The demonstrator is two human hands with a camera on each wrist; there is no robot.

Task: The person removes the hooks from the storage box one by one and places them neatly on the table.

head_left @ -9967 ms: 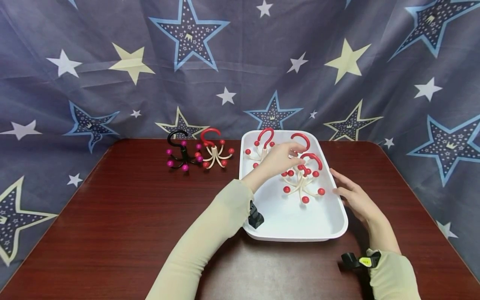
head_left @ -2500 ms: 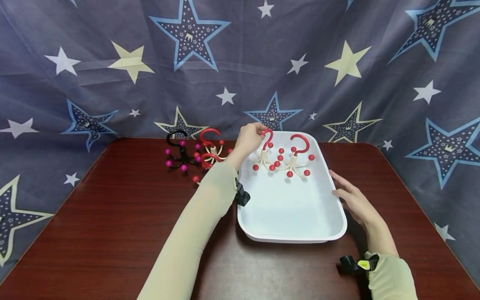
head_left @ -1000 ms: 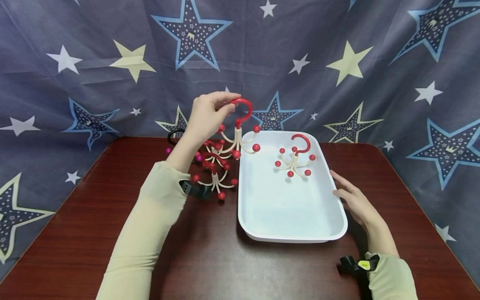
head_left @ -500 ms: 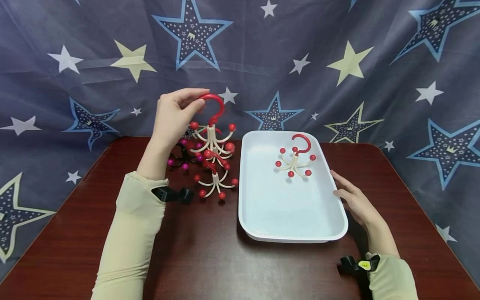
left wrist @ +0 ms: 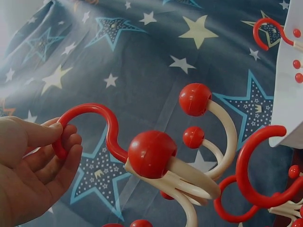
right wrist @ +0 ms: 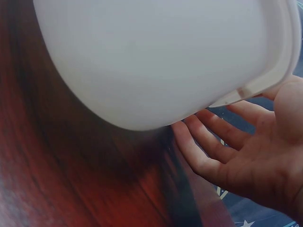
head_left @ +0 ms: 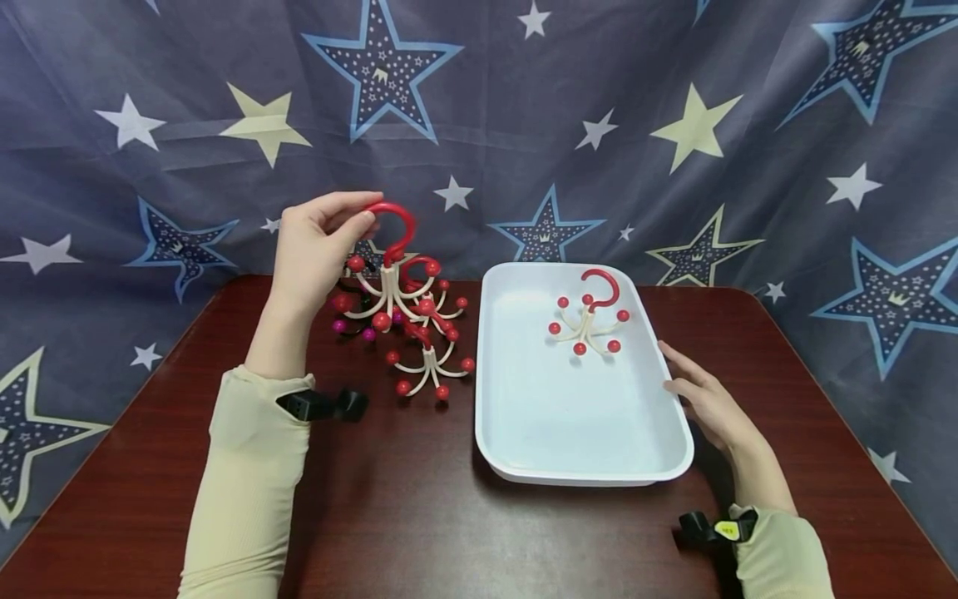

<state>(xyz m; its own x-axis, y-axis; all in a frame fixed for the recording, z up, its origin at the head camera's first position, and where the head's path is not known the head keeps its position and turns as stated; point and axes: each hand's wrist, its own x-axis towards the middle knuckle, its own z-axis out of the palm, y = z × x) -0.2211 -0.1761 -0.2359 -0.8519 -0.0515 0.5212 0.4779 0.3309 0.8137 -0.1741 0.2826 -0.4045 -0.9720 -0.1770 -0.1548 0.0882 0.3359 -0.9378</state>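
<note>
My left hand pinches the tip of a red hook on a hanger with several curved cream arms ending in red balls. It hangs upright above the table's back left; the left wrist view shows the thumb and fingertips on the hook. Below it stand two like hangers, the nearer one plainer to see, the farther partly hidden. A black hanger with magenta balls is mostly covered. My right hand touches the right side of a white tray, its fingers loosely extended against the outer wall.
One more red-and-cream hanger stands inside the tray, toward the back. The dark reddish-brown table ends at a star-patterned cloth backdrop. Each wrist carries a black strap device.
My left hand has lifted a second hanger out of the tray and carried it left, lowering it slightly. Earlier, another went onto the table beside the tray. My right hand stays put.
</note>
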